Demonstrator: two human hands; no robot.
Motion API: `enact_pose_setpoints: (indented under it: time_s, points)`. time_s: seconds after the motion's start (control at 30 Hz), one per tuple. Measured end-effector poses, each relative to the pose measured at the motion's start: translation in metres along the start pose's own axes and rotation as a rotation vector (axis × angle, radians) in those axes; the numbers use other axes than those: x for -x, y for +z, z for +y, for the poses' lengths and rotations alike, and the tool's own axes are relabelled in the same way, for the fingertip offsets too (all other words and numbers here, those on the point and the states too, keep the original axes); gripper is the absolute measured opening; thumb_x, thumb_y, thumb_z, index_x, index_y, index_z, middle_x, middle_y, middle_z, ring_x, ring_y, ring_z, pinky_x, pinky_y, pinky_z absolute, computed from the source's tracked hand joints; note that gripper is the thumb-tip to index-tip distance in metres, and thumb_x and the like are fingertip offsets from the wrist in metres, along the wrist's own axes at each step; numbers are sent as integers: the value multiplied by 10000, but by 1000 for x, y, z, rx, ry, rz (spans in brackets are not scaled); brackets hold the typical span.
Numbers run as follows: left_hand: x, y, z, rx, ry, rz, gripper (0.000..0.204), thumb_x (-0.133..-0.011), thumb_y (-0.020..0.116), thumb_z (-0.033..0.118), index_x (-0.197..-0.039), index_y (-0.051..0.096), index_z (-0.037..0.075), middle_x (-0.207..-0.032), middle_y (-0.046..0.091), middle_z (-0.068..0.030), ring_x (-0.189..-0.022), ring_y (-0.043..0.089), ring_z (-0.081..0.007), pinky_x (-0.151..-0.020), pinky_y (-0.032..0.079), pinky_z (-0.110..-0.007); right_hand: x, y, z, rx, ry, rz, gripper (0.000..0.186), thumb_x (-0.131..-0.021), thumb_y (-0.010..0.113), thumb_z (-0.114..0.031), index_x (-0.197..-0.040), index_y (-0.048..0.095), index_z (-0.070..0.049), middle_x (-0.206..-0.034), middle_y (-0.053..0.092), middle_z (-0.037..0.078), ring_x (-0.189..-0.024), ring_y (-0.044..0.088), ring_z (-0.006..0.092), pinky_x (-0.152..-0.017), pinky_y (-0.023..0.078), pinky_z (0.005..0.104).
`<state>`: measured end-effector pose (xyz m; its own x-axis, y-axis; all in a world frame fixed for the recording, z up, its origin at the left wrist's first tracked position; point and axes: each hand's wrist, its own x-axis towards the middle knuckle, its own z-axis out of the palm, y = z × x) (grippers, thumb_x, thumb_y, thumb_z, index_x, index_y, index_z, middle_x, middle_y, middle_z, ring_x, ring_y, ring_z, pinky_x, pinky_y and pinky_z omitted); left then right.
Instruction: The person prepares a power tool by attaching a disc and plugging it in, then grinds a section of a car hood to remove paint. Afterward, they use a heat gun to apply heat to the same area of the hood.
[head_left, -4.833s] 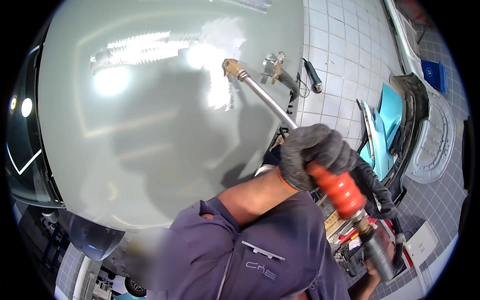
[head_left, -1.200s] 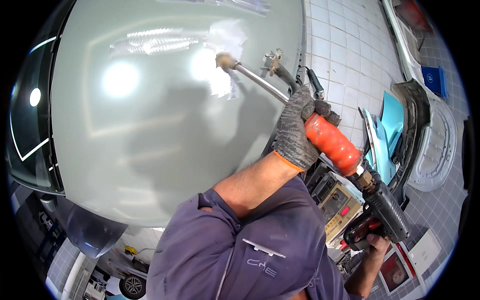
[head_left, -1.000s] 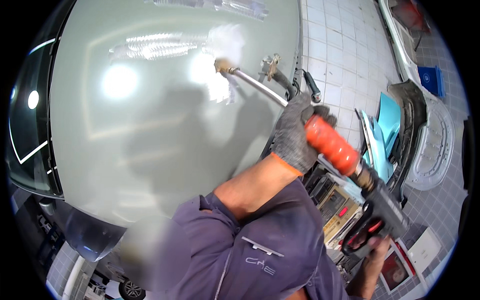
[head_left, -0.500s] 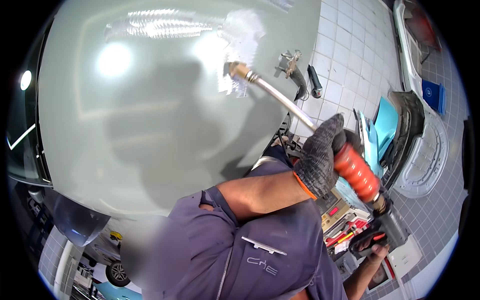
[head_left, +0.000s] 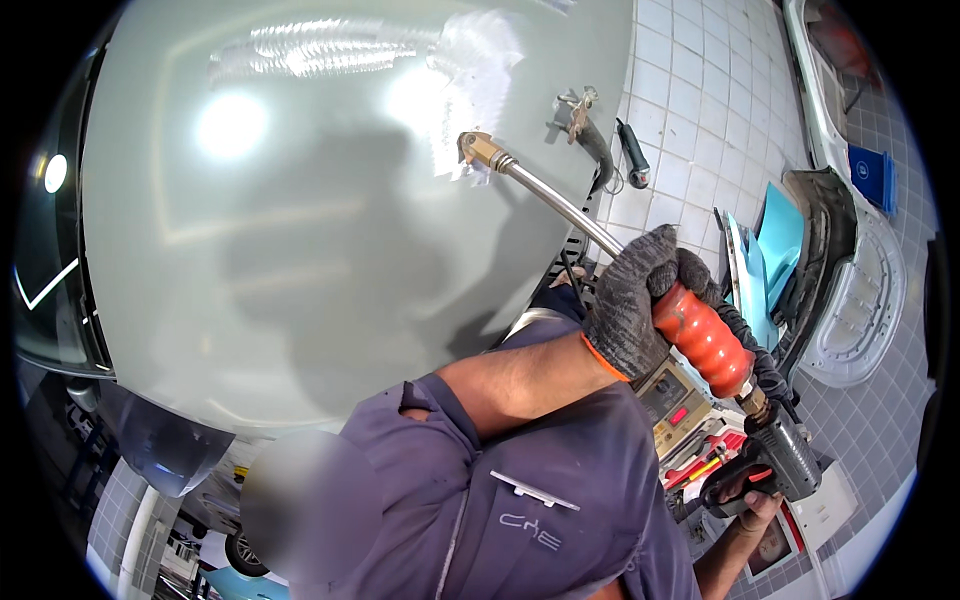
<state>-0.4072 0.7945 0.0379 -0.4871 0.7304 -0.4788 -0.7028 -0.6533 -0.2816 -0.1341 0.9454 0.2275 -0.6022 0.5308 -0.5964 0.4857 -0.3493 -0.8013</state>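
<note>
A long slide-hammer dent puller runs diagonally across the view. Its brass-coloured tip (head_left: 476, 149) lies over a shiny sanded patch (head_left: 470, 75) of the grey-green car bonnet (head_left: 250, 330); whether it touches, I cannot tell. Gloved in dark knit, my left hand (head_left: 632, 305) is closed round the puller where the steel rod (head_left: 565, 208) meets the ribbed orange grip (head_left: 703, 340). At the lower right my bare right hand (head_left: 762, 510) holds the black gun-shaped end (head_left: 785, 462) with its red trigger. Most of that hand's fingers are hidden by the gun.
A clamp (head_left: 577, 115) with a thick cable sits at the bonnet's right edge. Beyond it, a grinder-like tool (head_left: 633, 155) lies on white tiles. Turquoise panels (head_left: 775, 245) and a silver panel (head_left: 855, 310) stand at right. A control box (head_left: 672, 405) is behind the puller.
The puller's tip has shifted slightly toward me over the bonnet, and its motion blur is gone. My left hand and the orange grip have moved a little left. Both hands keep their hold.
</note>
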Motion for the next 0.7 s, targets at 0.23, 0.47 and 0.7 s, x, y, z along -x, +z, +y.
enact_pose_setpoints:
  time_s: [0.23,0.47,0.7]
  points:
    - [8,15,-9,-41,122,104,354,-930,645,342,-703,457,145,-681,551,-82,-661,567,-242,-706,534,-430,7,-2,2,-24,11,-20,321,-761,773,-199,-991,658,-8,-867,691,151,-794,690,345,-769,549,452]
    - [7,-9,-1,23,15,-358,352,-959,612,383,-687,521,179,-691,553,-16,-684,549,-223,-661,475,-365,9,-1,-2,264,-102,-75,312,-751,777,-174,-985,651,-11,-866,687,151,-805,688,356,-781,544,455]
    - [50,39,-9,-152,47,474,297,-1002,600,344,-808,587,120,-774,575,-37,-755,593,-185,-695,503,-337,10,-15,18,577,-141,-160,388,-778,795,-230,-1017,649,38,-847,693,175,-745,698,333,-719,563,435]
